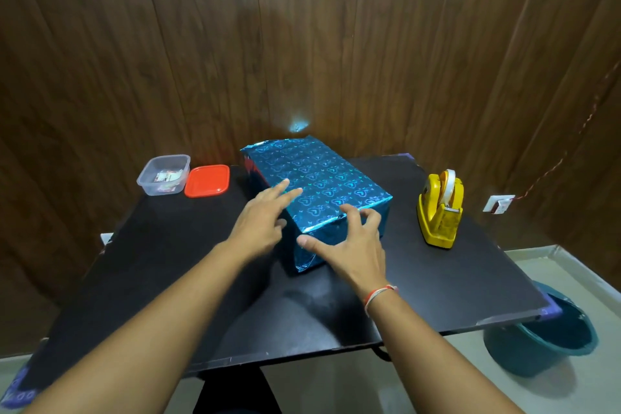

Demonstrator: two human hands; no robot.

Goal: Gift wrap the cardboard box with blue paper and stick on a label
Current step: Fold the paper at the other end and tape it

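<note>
A box wrapped in shiny blue paper with a heart pattern (pixel 319 178) lies on the black table (pixel 437 286), its long side running away from me. My left hand (pixel 258 222) is at the box's near left edge, its straight fingers reaching onto the top face. My right hand (pixel 349 245) hovers at the near end of the box with fingers spread and loosely bent, holding nothing. A clear plastic tub (pixel 163 174) at the back left holds small paper labels.
A red lid (pixel 207 180) lies next to the tub. A yellow tape dispenser (pixel 440 208) stands right of the box. A teal bucket (pixel 544 339) sits on the floor past the table's right edge. A wood-panelled wall rises behind.
</note>
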